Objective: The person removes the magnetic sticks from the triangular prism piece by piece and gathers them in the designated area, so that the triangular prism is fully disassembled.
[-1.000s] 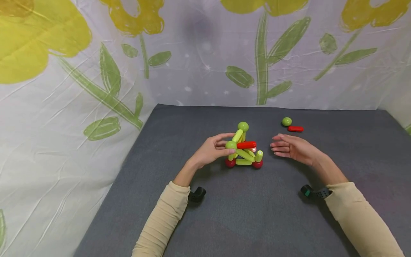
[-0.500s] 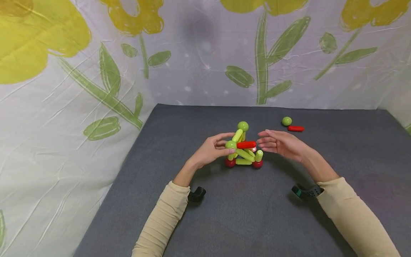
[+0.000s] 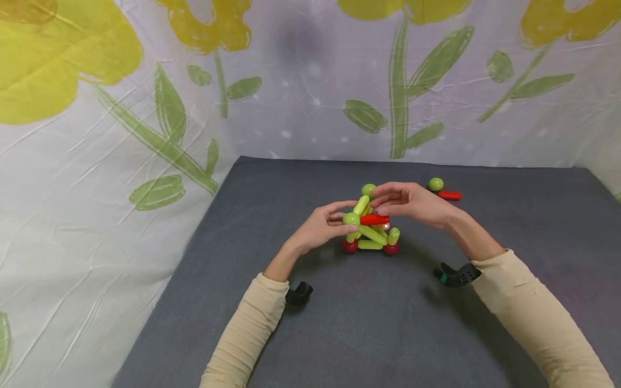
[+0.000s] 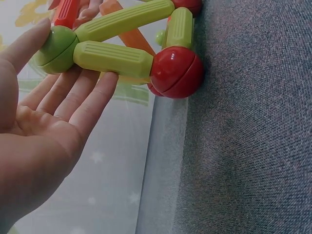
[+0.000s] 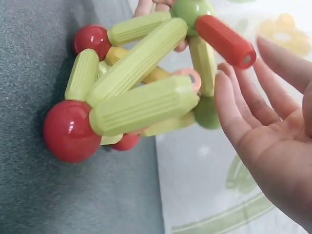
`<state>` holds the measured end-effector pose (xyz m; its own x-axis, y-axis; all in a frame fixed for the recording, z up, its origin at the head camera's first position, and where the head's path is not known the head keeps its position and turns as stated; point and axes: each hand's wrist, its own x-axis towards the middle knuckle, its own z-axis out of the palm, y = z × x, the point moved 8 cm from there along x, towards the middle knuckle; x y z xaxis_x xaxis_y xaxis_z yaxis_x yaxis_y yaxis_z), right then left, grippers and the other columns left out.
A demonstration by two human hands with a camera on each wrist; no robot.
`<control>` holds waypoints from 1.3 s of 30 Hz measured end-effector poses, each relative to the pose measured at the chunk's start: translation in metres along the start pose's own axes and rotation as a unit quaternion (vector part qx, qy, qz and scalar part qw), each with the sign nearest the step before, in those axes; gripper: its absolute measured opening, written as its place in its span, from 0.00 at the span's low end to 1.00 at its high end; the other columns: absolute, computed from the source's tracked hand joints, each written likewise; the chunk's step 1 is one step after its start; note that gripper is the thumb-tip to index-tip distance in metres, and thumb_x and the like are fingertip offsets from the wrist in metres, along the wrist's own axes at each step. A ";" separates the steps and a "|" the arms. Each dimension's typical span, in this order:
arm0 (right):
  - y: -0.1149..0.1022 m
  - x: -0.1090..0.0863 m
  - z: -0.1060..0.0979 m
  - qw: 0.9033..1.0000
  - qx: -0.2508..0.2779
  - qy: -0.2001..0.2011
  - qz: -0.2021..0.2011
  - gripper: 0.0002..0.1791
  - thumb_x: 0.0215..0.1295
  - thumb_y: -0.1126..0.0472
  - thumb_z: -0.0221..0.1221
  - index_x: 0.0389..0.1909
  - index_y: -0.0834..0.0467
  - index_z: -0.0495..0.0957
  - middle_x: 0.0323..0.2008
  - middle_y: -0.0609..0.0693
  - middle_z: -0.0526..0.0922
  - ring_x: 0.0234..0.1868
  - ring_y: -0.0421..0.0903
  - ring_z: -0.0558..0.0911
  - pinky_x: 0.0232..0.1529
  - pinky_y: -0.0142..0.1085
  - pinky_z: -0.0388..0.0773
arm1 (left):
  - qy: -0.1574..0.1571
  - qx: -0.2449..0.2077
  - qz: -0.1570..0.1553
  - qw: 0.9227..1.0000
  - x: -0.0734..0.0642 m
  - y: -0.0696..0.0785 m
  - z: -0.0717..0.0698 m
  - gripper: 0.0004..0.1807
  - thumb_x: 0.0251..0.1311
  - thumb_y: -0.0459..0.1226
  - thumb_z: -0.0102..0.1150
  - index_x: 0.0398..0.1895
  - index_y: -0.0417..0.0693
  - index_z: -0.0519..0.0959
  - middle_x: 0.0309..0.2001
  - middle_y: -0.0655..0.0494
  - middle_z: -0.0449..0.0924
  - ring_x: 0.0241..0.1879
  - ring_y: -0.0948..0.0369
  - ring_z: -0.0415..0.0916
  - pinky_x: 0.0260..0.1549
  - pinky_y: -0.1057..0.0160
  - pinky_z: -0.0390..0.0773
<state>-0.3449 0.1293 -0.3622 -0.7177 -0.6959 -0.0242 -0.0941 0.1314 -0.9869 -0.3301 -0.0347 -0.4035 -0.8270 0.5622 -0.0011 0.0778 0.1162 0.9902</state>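
Observation:
A frame of magnetic balls and sticks stands mid-table, with yellow-green sticks (image 5: 141,107) and red balls (image 5: 73,130) at its base. My left hand (image 3: 317,229) holds it at a raised green ball (image 4: 57,48), thumb on the ball and fingers against the stick below. From that ball a red stick (image 5: 226,41) points right, its outer end free. My right hand (image 3: 419,205) is over the frame's right side, fingers loosely bent around nothing, fingertips near the far green ball (image 3: 368,189). One yellow-green stick (image 3: 393,236) rises from the front right red ball with its top end free.
A loose green ball (image 3: 435,184) and a loose red stick (image 3: 449,196) lie together at the back right of the dark grey table (image 3: 368,323). Behind the table hangs a white cloth (image 3: 301,108) printed with yellow flowers.
My right hand has moved left from beside the frame to over its right side, near the red stick and far green ball. My left hand and the frame stay in place.

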 end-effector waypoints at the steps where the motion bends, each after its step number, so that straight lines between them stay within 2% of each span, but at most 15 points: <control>1: -0.003 0.001 0.003 1.000 -0.013 -0.007 -0.008 0.27 0.66 0.69 0.58 0.64 0.70 0.63 0.55 0.69 0.72 0.53 0.51 0.77 0.53 0.42 0.74 | 0.000 0.000 0.002 1.000 0.000 0.000 0.000 0.32 0.61 0.33 0.63 0.69 0.48 0.65 0.52 0.45 0.78 0.48 0.55 0.78 0.49 0.59 0.75; 5: -0.014 0.004 0.013 0.997 -0.057 -0.037 -0.032 0.27 0.62 0.72 0.60 0.62 0.71 0.65 0.53 0.68 0.73 0.51 0.51 0.78 0.51 0.40 0.75 | -0.002 -0.001 0.007 1.000 0.000 0.001 0.000 0.32 0.61 0.32 0.63 0.69 0.47 0.64 0.53 0.45 0.78 0.49 0.55 0.78 0.49 0.59 0.75; 8: -0.020 0.005 0.021 0.991 -0.108 -0.060 -0.053 0.26 0.61 0.74 0.61 0.61 0.71 0.67 0.51 0.65 0.75 0.51 0.52 0.78 0.51 0.40 0.76 | -0.004 -0.001 0.009 1.000 0.000 0.000 0.000 0.33 0.61 0.32 0.62 0.69 0.46 0.64 0.53 0.45 0.78 0.49 0.54 0.78 0.49 0.59 0.75; 11: -0.027 0.006 0.030 0.978 -0.182 -0.068 -0.078 0.26 0.59 0.74 0.63 0.59 0.68 0.69 0.49 0.60 0.77 0.51 0.52 0.78 0.50 0.40 0.76 | -0.004 0.000 0.009 1.000 0.000 0.000 0.000 0.32 0.61 0.32 0.62 0.69 0.46 0.64 0.52 0.45 0.78 0.49 0.54 0.78 0.49 0.59 0.76; 14: -0.032 0.006 0.037 0.959 -0.259 -0.060 -0.100 0.25 0.57 0.73 0.64 0.57 0.67 0.72 0.49 0.56 0.79 0.49 0.50 0.79 0.48 0.41 0.77 | -0.005 -0.001 0.008 1.000 0.000 0.001 0.000 0.32 0.62 0.32 0.62 0.69 0.46 0.64 0.52 0.45 0.78 0.49 0.54 0.78 0.49 0.59 0.76; 17: -0.034 0.006 0.041 0.946 -0.301 -0.044 -0.111 0.25 0.56 0.72 0.66 0.56 0.65 0.74 0.50 0.55 0.79 0.49 0.49 0.80 0.47 0.42 0.77 | -0.005 -0.002 0.007 1.000 0.000 0.001 0.000 0.32 0.62 0.32 0.61 0.69 0.46 0.63 0.53 0.44 0.78 0.49 0.54 0.77 0.49 0.59 0.76; 23: -0.038 0.006 0.045 0.937 -0.325 -0.019 -0.128 0.23 0.55 0.73 0.66 0.53 0.64 0.76 0.47 0.54 0.80 0.46 0.48 0.80 0.46 0.41 0.78 | -0.008 -0.001 -0.002 1.000 0.000 0.000 0.001 0.33 0.62 0.31 0.60 0.71 0.44 0.61 0.55 0.42 0.76 0.51 0.52 0.76 0.49 0.59 0.76; 26: -0.040 0.005 0.046 0.934 -0.331 -0.013 -0.134 0.22 0.54 0.74 0.67 0.52 0.64 0.77 0.46 0.53 0.80 0.45 0.48 0.80 0.45 0.41 0.78 | -0.010 0.002 -0.005 1.000 -0.003 0.006 0.002 0.33 0.63 0.30 0.59 0.70 0.42 0.60 0.55 0.41 0.75 0.51 0.52 0.76 0.49 0.59 0.76; 30: -0.040 0.005 0.048 0.932 -0.338 -0.014 -0.130 0.22 0.54 0.74 0.66 0.52 0.64 0.77 0.47 0.53 0.80 0.44 0.47 0.81 0.45 0.39 0.78 | -0.008 0.004 0.003 1.000 -0.004 0.007 0.002 0.32 0.63 0.31 0.60 0.70 0.43 0.62 0.55 0.43 0.76 0.51 0.53 0.77 0.49 0.59 0.76; 32: -0.040 0.005 0.048 0.931 -0.340 -0.016 -0.129 0.22 0.55 0.74 0.66 0.52 0.63 0.77 0.47 0.53 0.80 0.44 0.47 0.81 0.45 0.38 0.78 | -0.007 0.003 0.007 1.000 -0.002 0.003 0.001 0.32 0.62 0.31 0.60 0.70 0.45 0.62 0.54 0.44 0.77 0.50 0.55 0.77 0.49 0.59 0.76; 39: -0.038 0.004 0.048 0.933 -0.331 -0.043 -0.138 0.19 0.58 0.75 0.63 0.51 0.64 0.78 0.48 0.54 0.80 0.46 0.48 0.80 0.44 0.37 0.78 | -0.015 0.003 0.001 1.000 -0.002 0.003 0.003 0.32 0.62 0.32 0.61 0.69 0.47 0.64 0.56 0.45 0.76 0.51 0.55 0.77 0.50 0.59 0.75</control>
<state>-0.3109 0.0872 -0.3322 -0.5487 -0.8175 0.1750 -0.6920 0.3266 -0.6438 -0.3262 -0.0334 -0.4005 -0.8099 0.5866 -0.0042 0.0820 0.1203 0.9893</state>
